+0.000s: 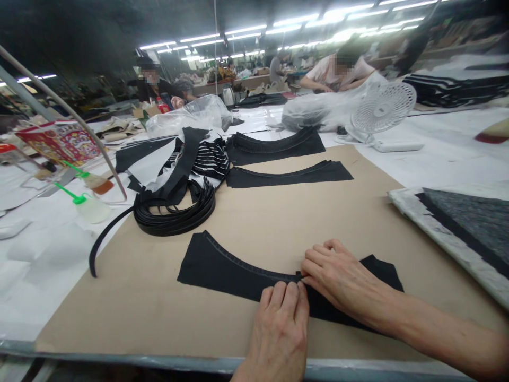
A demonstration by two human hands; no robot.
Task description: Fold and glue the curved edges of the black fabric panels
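Closest to the camera, at the bottom centre of the frame, is the left hand, back up, fingers side by side with their tips pressed down on a black panel. Its thumb is hidden, so I cannot tell whether it also pinches. The right hand, lower right of centre, has its fingers curled and its tips drawn together at the panel's curved upper edge, pinching what looks like a small bit of that edge.

The panel lies flat across the lower centre of the frame on a brown sheet, its far end showing beyond the right wrist. It looks like matte cloth or thin leather-like stuff — light, I would judge, and limp enough to pucker or slide if tugged from one spot. The narrow band along the curve looks stiffer, so that edge is likely the firmest place to pinch, with the other hand's fingertips flat beside it as an anchor. Tearing seems unlikely; stretching the curve out of shape is the likelier risk.

Two similar pieces, a nearer piece and a farther piece, lie at upper centre — apart from both hands. Left of centre sits a coil of black strip.
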